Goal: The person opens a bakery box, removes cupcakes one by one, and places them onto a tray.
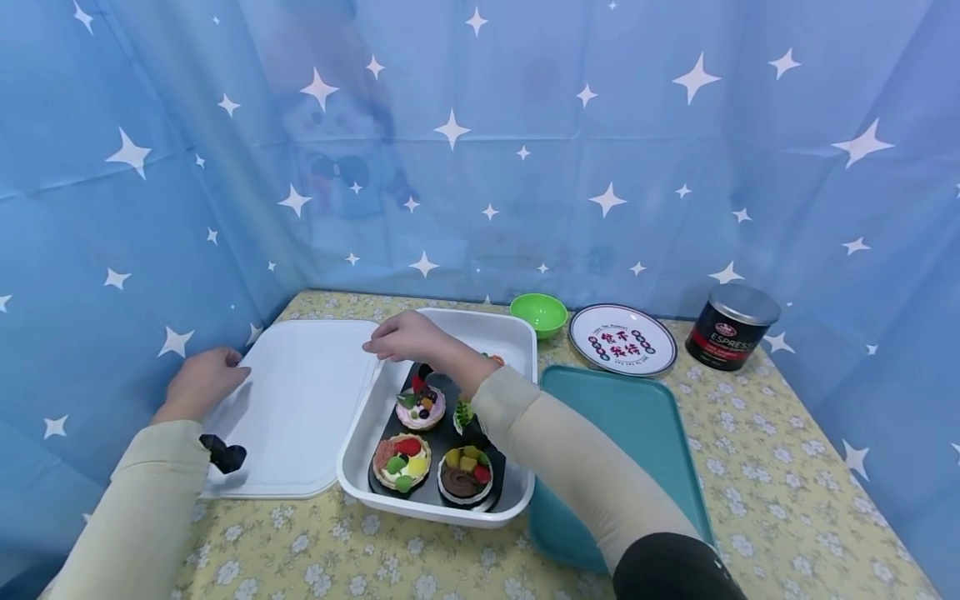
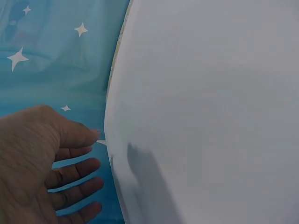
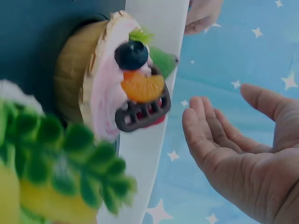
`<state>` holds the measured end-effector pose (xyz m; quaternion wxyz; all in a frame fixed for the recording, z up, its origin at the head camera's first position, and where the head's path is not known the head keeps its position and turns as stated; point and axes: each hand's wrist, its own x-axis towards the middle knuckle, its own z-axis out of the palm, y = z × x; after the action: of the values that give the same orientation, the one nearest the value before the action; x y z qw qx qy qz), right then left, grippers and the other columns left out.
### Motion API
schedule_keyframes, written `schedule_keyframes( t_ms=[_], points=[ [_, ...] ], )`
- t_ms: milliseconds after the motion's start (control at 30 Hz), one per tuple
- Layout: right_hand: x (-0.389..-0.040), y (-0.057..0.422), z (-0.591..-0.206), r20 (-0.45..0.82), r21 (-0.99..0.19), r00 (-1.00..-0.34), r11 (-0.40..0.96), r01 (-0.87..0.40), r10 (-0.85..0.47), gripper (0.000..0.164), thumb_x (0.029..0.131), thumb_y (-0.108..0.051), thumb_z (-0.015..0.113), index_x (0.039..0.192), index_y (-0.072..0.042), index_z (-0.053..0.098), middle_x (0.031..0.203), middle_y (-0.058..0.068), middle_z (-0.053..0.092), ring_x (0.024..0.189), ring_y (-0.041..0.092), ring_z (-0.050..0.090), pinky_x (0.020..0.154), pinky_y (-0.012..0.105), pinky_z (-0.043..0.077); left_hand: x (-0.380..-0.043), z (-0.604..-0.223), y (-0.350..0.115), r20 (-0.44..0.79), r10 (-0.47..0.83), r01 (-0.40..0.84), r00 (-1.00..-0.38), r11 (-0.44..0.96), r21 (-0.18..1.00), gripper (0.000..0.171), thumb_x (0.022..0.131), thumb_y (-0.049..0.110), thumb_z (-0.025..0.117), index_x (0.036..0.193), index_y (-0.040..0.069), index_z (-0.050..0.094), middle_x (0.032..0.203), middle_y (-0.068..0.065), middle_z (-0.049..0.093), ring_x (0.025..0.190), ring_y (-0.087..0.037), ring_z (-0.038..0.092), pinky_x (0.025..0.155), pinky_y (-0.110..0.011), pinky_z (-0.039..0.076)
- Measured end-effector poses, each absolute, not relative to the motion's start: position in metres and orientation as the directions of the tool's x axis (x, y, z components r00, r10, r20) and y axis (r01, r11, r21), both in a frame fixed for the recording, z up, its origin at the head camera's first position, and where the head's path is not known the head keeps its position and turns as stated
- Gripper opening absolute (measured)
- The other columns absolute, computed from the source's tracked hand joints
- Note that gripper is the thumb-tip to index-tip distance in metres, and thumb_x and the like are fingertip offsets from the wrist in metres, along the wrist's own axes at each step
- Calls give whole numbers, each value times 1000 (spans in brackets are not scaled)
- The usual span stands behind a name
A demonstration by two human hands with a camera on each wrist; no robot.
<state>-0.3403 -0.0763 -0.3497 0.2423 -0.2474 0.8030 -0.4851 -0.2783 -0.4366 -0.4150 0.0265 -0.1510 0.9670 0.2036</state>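
A white lid-like board [image 1: 300, 408] lies at the left of the table. Beside its left edge is my left hand [image 1: 201, 383]; in the left wrist view its fingers [image 2: 77, 179] are spread and relaxed, holding nothing. My right hand [image 1: 420, 342] hovers over the line between the board and a white tub [image 1: 435, 517]. In the right wrist view the right hand [image 3: 233, 149] has its thumb apart from its loosely bent fingers, nothing between them. Inside the tub, a dark tray [image 1: 433, 493] bears several tarts, among them a pink-cream tart [image 1: 420, 407], a fruit tart [image 1: 402, 463] and a chocolate tart [image 1: 465, 477].
Right of the tub lies a teal tray [image 1: 622, 442], partly covered by my right forearm. Behind stand a green bowl [image 1: 540, 314], a plate with red writing [image 1: 622, 340] and an espresso can [image 1: 731, 327]. A blue starry curtain [image 1: 525, 167] encloses the flowered table.
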Motion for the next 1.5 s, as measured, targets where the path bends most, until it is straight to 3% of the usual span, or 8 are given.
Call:
schedule_keyframes(
  t_ms=[300, 733, 933, 1300, 1500],
  points=[
    [-346, -51, -343, -111, -888, -755, 406, -217, -646, 44, 96, -35, 69, 130, -8, 66, 118, 2, 68, 117, 29, 64, 93, 34, 54, -286, -414, -417, -34, -171, -169, -985, 885, 435, 53, 100, 30, 58, 134, -11, 52, 129, -35, 54, 119, -53, 50, 94, -64, 45],
    [-357, 16, -348, 2, -737, -788, 532, -418, -616, 47, 98, -41, 65, 135, -13, 62, 126, 2, 65, 119, 19, 60, 96, 37, 51, -295, -409, -374, 27, -42, -23, -999, 860, 510, 60, 100, 39, 61, 137, -8, 52, 131, -32, 57, 121, -49, 54, 93, -58, 49],
    [-362, 44, -347, 40, -703, -775, 533, -470, -630, 47, 99, -37, 64, 137, -9, 59, 128, 8, 65, 120, 24, 60, 96, 39, 51, -300, -407, -350, 9, 5, 9, -1000, 825, 565, 65, 99, 42, 62, 143, -4, 49, 138, -29, 53, 126, -48, 52, 99, -57, 47],
    [-366, 73, -359, 12, -684, -780, 564, -463, -626, 49, 99, -34, 65, 138, -5, 58, 127, 10, 65, 119, 26, 61, 97, 42, 51, -302, -406, -319, -10, 102, 70, -995, 750, 658, 75, 96, 50, 66, 150, 3, 43, 149, -22, 46, 133, -44, 47, 104, -57, 43],
    [-367, 84, -372, -39, -646, -758, 595, -478, -651, 54, 100, -32, 64, 143, -2, 52, 136, 13, 61, 125, 29, 58, 100, 43, 50, -300, -409, -306, -38, 144, 66, -989, 654, 754, 81, 94, 53, 67, 155, 10, 37, 155, -18, 41, 140, -42, 40, 108, -60, 38]
  ],
)
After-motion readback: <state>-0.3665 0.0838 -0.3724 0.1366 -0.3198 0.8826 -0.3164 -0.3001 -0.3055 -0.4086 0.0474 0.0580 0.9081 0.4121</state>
